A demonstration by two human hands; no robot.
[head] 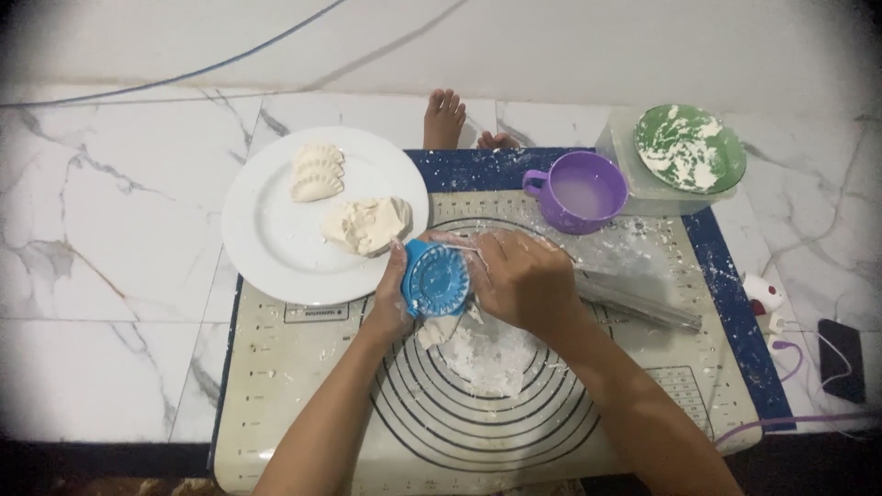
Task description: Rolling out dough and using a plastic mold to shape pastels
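A round blue dumpling press point(436, 279) is held up over the baking mat point(294, 367), clasped between both hands. My left hand point(393, 298) grips its left side and my right hand point(522, 276) covers its right side. A scrap of dough point(437, 329) hangs below the press. Under the hands lies a floured sheet of dough point(491, 354) on the mat's ring pattern. A white plate point(276, 239) to the left carries three crimped dumplings point(316, 172) and a lump of dough point(366, 225).
A purple mug point(577, 191) of cloudy liquid stands at the mat's far edge. A green flour-smeared bowl point(689, 147) sits on a clear container. A clear rolling pin point(634, 298) lies right of my hands. Toes point(445, 118) show beyond the mat. Cables and a dark phone point(841, 358) lie at right.
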